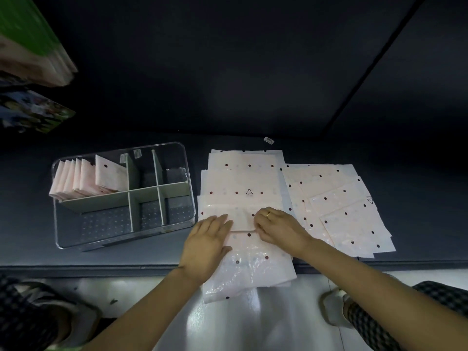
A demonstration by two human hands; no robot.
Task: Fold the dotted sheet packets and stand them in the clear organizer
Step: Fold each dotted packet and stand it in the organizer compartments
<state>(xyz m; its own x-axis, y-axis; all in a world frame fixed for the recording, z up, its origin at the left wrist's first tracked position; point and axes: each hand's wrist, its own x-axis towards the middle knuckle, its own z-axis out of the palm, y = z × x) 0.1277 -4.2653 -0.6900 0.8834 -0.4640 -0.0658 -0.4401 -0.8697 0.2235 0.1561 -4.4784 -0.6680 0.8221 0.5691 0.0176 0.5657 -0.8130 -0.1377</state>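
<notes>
Where six packets [86,179] stand, one organizer [124,196].

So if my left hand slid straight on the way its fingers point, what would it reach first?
Your left hand lies flat, fingers pointing up and right across the packet being folded. Going straight on, it would probably meet the fingertips of your right hand, which press the same fold close ahead.

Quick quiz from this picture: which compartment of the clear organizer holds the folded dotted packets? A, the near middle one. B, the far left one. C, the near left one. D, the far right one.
B: the folded packets stand in a row in the far left compartment of the clear organizer; the other compartments hold no packets.
</notes>
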